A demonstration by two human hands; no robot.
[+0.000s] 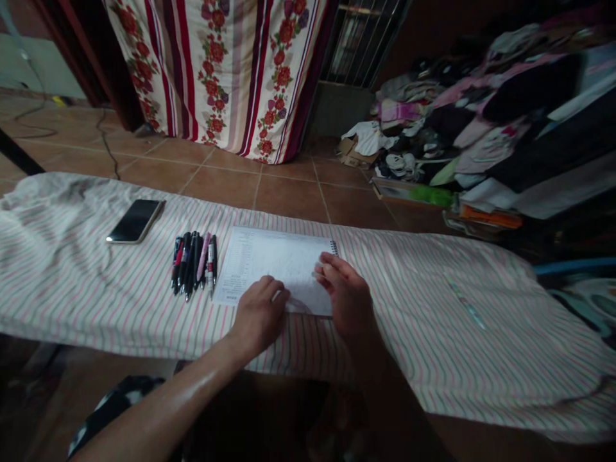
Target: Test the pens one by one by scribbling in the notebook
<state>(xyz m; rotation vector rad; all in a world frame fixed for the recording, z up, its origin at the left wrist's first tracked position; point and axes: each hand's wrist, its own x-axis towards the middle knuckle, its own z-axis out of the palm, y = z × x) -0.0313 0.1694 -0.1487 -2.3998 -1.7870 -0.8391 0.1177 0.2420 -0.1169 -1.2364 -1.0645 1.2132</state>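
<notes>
A white spiral notebook [274,260] lies on a striped cloth-covered board [86,282] in front of me. My left hand [257,314] rests on the notebook's near edge with its fingers curled down against the page. My right hand [344,292] sits on the notebook's right side, fingers bent and pressed on the paper near the spiral binding. Neither hand shows anything held in it. Several pens [195,263] lie side by side just left of the notebook. A dark phone [135,221] lies farther left on the cloth.
Brown floor tiles [289,192] stretch beyond the board. A floral striped cloth [231,70] hangs at the back. A heap of clothes and bags [481,122] fills the right side. A cable [108,147] runs across the floor at the left.
</notes>
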